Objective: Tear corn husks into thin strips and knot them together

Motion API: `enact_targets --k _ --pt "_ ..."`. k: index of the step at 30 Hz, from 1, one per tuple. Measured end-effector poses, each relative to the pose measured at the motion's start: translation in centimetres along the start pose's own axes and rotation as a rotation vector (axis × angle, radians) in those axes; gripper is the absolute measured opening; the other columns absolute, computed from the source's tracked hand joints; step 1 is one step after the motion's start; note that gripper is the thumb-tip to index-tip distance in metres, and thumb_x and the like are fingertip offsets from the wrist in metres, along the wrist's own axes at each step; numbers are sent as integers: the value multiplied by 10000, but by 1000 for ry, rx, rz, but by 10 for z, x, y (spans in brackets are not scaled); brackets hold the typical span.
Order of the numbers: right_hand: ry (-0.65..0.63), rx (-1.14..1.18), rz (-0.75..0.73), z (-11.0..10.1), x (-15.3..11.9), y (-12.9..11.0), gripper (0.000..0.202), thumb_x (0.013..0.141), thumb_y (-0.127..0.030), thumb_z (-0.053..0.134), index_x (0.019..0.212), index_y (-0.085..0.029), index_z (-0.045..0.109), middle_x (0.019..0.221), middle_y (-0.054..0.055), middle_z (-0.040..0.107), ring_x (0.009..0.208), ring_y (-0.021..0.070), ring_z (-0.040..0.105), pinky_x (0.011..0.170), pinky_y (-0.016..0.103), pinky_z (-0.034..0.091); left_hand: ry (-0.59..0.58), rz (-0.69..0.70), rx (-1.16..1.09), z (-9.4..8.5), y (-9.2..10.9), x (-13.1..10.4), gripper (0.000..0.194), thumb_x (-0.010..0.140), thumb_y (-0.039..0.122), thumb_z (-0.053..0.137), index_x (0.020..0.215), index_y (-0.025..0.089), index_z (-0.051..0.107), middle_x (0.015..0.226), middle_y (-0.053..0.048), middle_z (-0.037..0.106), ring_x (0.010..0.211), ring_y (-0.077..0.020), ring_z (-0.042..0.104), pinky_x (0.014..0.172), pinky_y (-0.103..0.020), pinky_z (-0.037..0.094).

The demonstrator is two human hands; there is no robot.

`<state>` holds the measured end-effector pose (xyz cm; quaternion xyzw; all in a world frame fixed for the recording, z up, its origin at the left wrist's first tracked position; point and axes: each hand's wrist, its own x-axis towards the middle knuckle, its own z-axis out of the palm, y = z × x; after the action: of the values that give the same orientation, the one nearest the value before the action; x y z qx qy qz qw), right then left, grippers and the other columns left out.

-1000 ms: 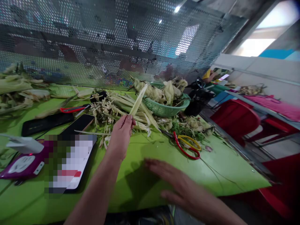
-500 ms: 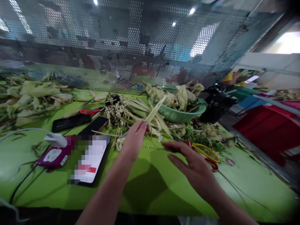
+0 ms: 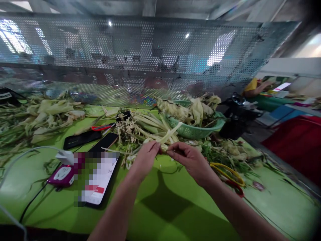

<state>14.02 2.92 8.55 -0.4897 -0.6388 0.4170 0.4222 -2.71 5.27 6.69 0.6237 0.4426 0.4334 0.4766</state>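
Observation:
Pale strips of husk (image 3: 171, 133) stick up from my left hand (image 3: 147, 154), whose fingers and thumb are pinched round their lower end. My right hand (image 3: 188, 160) touches the same bundle from the right, thumb and forefinger pressed together at its base. What lies between those fingertips is too small to tell. Just behind the hands is a heap of husk strips and curled dry pieces (image 3: 127, 129). A green basket (image 3: 198, 131) full of dried husks stands behind my right hand.
Yellow-handled scissors (image 3: 227, 170) and red handles lie right of my right hand. At left are a lit phone (image 3: 106, 177), dark phones (image 3: 82, 139), a purple power block (image 3: 61, 175) with cables, red-handled scissors (image 3: 101, 127) and a husk pile (image 3: 47, 113). A perforated metal screen (image 3: 125, 67) stands behind.
My right hand has moved left and closed its fingers at the husk bundle beside my left hand. The view has tilted up a little, showing more of the screen's top.

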Motion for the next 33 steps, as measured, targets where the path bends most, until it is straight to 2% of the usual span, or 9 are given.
enact_targets --k 5,9,16,21,24,27,33 --pt "89 -316 -201 -21 5 -7 214 819 -388 639 849 -180 683 748 12 633 651 136 522 606 256 399 -116 57 164 -2 5 -2 315 901 353 384 691 184 548 716 7 541 718 -141 485 653 -251 341" --pt "55 -491 -319 -33 6 -11 200 856 -372 598 859 -196 693 801 36 666 716 163 581 663 278 429 -215 29 267 -3 10 -6 292 896 313 353 746 201 578 809 -4 585 805 -162 525 703 -261 374" --pt "-89 -577 -354 -48 6 -17 168 874 -343 573 868 -226 694 835 33 680 764 174 624 706 280 454 -278 93 482 -2 14 -9 254 896 269 320 772 200 531 822 -23 582 809 -174 526 749 -292 379" --pt "-248 -531 -369 -53 2 -26 183 911 -313 510 891 -223 668 1125 59 657 1022 202 607 889 306 430 -417 190 655 -5 27 -15 249 903 224 309 808 189 536 847 -46 603 795 -176 528 749 -301 379" --pt "-376 -467 -313 -51 2 -30 206 941 -322 451 941 -212 625 1038 50 667 941 179 608 833 291 440 -471 288 724 -5 37 -22 249 917 211 310 846 189 548 887 -48 614 798 -171 530 732 -295 375" --pt "-416 -403 -254 -50 2 -31 234 946 -355 435 931 -187 596 859 26 630 795 150 567 724 253 438 -449 334 786 -4 45 -26 256 934 236 318 854 194 558 870 -43 614 793 -173 533 715 -292 368" --pt "-253 -335 -184 -62 -11 -32 276 909 -429 495 874 -178 604 792 11 591 726 137 534 654 234 420 -286 347 866 -5 57 -27 253 934 229 326 827 191 552 828 -40 604 744 -170 517 691 -298 357"
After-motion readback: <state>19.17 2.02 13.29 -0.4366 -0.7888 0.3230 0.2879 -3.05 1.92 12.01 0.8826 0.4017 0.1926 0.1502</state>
